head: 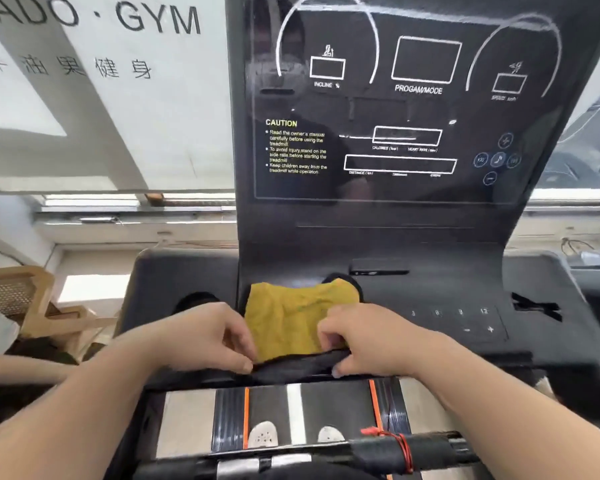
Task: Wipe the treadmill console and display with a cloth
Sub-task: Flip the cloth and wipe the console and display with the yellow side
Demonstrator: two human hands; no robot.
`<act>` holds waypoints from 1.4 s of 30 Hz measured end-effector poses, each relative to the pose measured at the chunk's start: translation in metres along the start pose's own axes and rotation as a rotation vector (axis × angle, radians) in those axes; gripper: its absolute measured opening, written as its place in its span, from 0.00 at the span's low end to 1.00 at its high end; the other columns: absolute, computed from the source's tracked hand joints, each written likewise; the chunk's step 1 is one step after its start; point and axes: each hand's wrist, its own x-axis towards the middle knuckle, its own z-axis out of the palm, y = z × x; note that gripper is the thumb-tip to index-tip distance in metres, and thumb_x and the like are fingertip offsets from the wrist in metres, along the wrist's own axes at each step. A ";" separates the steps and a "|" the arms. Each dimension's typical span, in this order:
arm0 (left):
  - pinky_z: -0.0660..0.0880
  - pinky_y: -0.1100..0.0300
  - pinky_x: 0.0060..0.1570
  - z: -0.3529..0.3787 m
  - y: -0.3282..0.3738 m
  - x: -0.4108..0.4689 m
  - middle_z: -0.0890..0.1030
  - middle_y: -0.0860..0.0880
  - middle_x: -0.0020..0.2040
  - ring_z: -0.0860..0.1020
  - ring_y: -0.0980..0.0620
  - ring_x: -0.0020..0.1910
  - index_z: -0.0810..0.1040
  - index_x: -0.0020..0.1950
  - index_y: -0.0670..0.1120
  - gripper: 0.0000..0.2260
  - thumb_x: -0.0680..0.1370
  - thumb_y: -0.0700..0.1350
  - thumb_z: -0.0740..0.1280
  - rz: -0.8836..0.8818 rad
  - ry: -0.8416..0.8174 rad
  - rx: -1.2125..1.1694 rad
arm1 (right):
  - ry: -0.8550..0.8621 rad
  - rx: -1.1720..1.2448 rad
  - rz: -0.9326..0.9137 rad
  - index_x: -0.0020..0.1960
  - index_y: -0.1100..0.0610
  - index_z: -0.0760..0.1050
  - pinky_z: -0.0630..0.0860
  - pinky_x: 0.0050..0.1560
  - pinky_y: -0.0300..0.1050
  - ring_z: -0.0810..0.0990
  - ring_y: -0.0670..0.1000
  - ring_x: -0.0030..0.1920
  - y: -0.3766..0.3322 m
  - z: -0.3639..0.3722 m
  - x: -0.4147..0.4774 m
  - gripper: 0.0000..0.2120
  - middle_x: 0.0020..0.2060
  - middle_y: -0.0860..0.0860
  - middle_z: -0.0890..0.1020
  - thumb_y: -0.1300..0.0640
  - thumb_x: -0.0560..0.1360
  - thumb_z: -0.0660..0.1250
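yellow cloth (291,320) with black edge, crumpled on the console (430,292), pinched by left hand (208,337) and right hand (364,341)

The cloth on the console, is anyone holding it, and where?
Both hands pinch the cloth along its dark near edge: left hand at the left end, right hand at the right.
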 end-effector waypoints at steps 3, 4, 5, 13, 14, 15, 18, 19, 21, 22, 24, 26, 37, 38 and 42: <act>0.76 0.59 0.40 0.012 -0.008 0.011 0.83 0.53 0.35 0.78 0.60 0.34 0.83 0.36 0.51 0.11 0.75 0.55 0.74 -0.083 0.200 0.006 | -0.026 0.104 0.014 0.47 0.46 0.76 0.75 0.48 0.48 0.76 0.47 0.46 0.002 0.005 -0.002 0.19 0.44 0.41 0.77 0.37 0.66 0.78; 0.74 0.60 0.37 0.014 -0.007 0.016 0.81 0.53 0.33 0.77 0.59 0.33 0.82 0.35 0.50 0.13 0.76 0.55 0.72 -0.109 0.359 0.055 | 0.012 0.142 0.036 0.47 0.46 0.77 0.75 0.47 0.46 0.76 0.45 0.45 0.003 0.004 -0.002 0.18 0.43 0.41 0.78 0.35 0.68 0.77; 0.72 0.60 0.36 0.014 -0.004 0.022 0.80 0.53 0.32 0.77 0.58 0.33 0.80 0.36 0.50 0.13 0.76 0.55 0.72 -0.130 0.521 0.090 | 0.090 0.169 0.069 0.47 0.46 0.78 0.75 0.47 0.46 0.76 0.44 0.43 0.005 0.005 -0.001 0.17 0.41 0.41 0.79 0.34 0.70 0.74; 0.70 0.56 0.43 0.010 0.010 0.061 0.75 0.53 0.45 0.76 0.49 0.44 0.77 0.45 0.50 0.10 0.75 0.56 0.70 -0.166 0.730 0.380 | 0.442 -0.123 0.373 0.66 0.51 0.75 0.75 0.41 0.49 0.78 0.55 0.44 0.020 0.000 0.034 0.13 0.57 0.49 0.74 0.54 0.82 0.61; 0.69 0.57 0.43 0.011 0.012 0.062 0.74 0.53 0.44 0.76 0.49 0.44 0.77 0.43 0.50 0.09 0.75 0.54 0.70 -0.158 0.708 0.404 | 0.419 -0.157 0.371 0.64 0.52 0.76 0.75 0.40 0.49 0.75 0.54 0.42 0.018 0.000 0.037 0.12 0.56 0.50 0.74 0.54 0.82 0.61; 0.70 0.56 0.42 0.011 0.013 0.062 0.74 0.53 0.43 0.75 0.49 0.43 0.76 0.41 0.50 0.08 0.75 0.53 0.69 -0.147 0.686 0.414 | 0.406 -0.178 0.372 0.61 0.52 0.76 0.74 0.39 0.49 0.73 0.53 0.41 0.017 0.000 0.039 0.10 0.54 0.50 0.73 0.54 0.81 0.62; 0.71 0.57 0.39 0.010 0.015 0.057 0.74 0.53 0.42 0.74 0.51 0.41 0.73 0.35 0.50 0.08 0.71 0.48 0.70 -0.100 0.581 0.412 | 0.401 -0.179 0.360 0.53 0.54 0.76 0.72 0.37 0.49 0.74 0.53 0.42 0.010 -0.004 0.039 0.05 0.50 0.50 0.72 0.55 0.80 0.63; 0.70 0.57 0.37 0.009 0.016 0.055 0.74 0.53 0.40 0.73 0.52 0.39 0.72 0.34 0.49 0.09 0.70 0.47 0.70 -0.079 0.549 0.375 | 0.419 -0.162 0.352 0.52 0.54 0.75 0.73 0.38 0.49 0.76 0.54 0.42 0.008 -0.005 0.038 0.04 0.49 0.49 0.73 0.56 0.80 0.63; 0.67 0.58 0.34 0.006 0.018 0.048 0.72 0.53 0.33 0.70 0.54 0.33 0.68 0.31 0.48 0.13 0.68 0.44 0.71 -0.044 0.541 0.236 | 0.507 -0.072 0.327 0.52 0.54 0.74 0.73 0.40 0.50 0.77 0.55 0.42 0.004 -0.010 0.033 0.03 0.46 0.49 0.77 0.57 0.79 0.62; 0.66 0.58 0.32 0.004 0.020 0.044 0.70 0.53 0.30 0.68 0.53 0.31 0.66 0.30 0.47 0.14 0.68 0.42 0.71 -0.029 0.561 0.160 | 0.563 -0.015 0.306 0.51 0.54 0.73 0.72 0.40 0.49 0.77 0.55 0.41 0.003 -0.011 0.031 0.02 0.44 0.49 0.78 0.58 0.78 0.63; 0.65 0.57 0.33 -0.002 0.022 0.037 0.66 0.51 0.29 0.65 0.52 0.31 0.62 0.30 0.47 0.16 0.67 0.39 0.70 -0.017 0.571 0.005 | 0.659 0.096 0.265 0.47 0.54 0.73 0.68 0.40 0.47 0.76 0.52 0.40 0.001 -0.015 0.027 0.04 0.39 0.47 0.78 0.60 0.75 0.66; 0.64 0.55 0.35 -0.009 0.023 0.031 0.64 0.49 0.30 0.65 0.50 0.33 0.60 0.30 0.47 0.16 0.67 0.38 0.68 -0.006 0.496 -0.124 | 0.725 0.202 0.241 0.44 0.52 0.73 0.69 0.40 0.45 0.76 0.49 0.38 0.002 -0.020 0.025 0.08 0.36 0.44 0.77 0.62 0.72 0.69; 0.67 0.50 0.66 -0.005 0.016 0.041 0.75 0.51 0.63 0.71 0.46 0.64 0.81 0.51 0.53 0.11 0.70 0.48 0.76 0.029 0.767 0.297 | 0.872 0.321 0.362 0.60 0.54 0.77 0.79 0.51 0.51 0.79 0.51 0.48 -0.004 -0.013 0.035 0.16 0.62 0.50 0.74 0.64 0.74 0.70; 0.64 0.48 0.68 0.001 0.010 0.042 0.74 0.49 0.66 0.69 0.44 0.66 0.81 0.56 0.52 0.14 0.71 0.50 0.74 0.026 0.807 0.350 | 0.862 0.290 0.322 0.64 0.54 0.75 0.78 0.57 0.51 0.79 0.53 0.56 -0.013 -0.003 0.037 0.18 0.69 0.53 0.70 0.61 0.75 0.70; 0.63 0.55 0.63 0.024 -0.010 0.034 0.78 0.48 0.60 0.74 0.42 0.60 0.80 0.58 0.47 0.14 0.74 0.47 0.65 0.037 0.989 0.230 | 0.541 0.144 0.331 0.80 0.48 0.59 0.53 0.80 0.64 0.50 0.63 0.82 -0.055 0.042 0.051 0.33 0.83 0.56 0.46 0.35 0.80 0.60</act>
